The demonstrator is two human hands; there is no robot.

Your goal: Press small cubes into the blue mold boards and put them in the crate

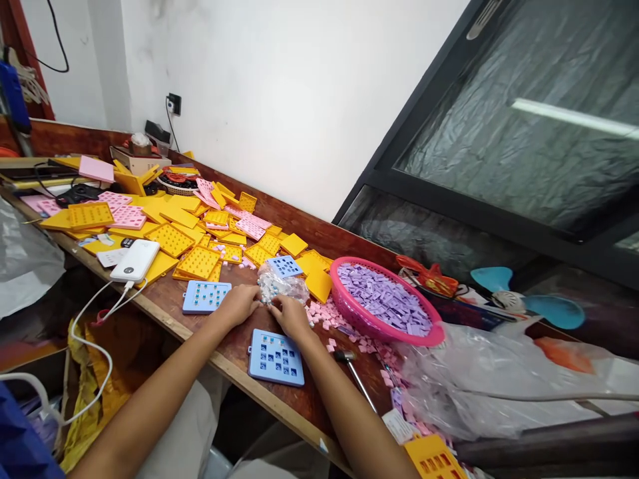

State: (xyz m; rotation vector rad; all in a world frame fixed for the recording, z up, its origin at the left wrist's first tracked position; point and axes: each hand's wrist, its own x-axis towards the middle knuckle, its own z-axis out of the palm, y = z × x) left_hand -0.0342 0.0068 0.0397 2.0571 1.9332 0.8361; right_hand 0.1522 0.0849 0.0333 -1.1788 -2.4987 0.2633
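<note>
My left hand [241, 303] and my right hand [291, 315] rest on the wooden bench [180, 307], both with fingers curled at a small clear plastic bag [282, 287] of tiny pieces that lies between them. What the fingers pinch is too small to make out. A light blue tray [276, 357] with several small tiles set in it lies just in front of my right hand. A second blue tray [206, 296] lies left of my left hand, and a third [284, 266] sits behind the bag.
A pink basket [349, 313] full of lilac tiles stands right of my hands, with loose pink tiles [324, 316] scattered beside it. Yellow and pink trays [200, 259] pile up at the left back. A white power bank [134, 261], a small hammer [354, 372] and crumpled plastic sheeting [479, 386] also lie here.
</note>
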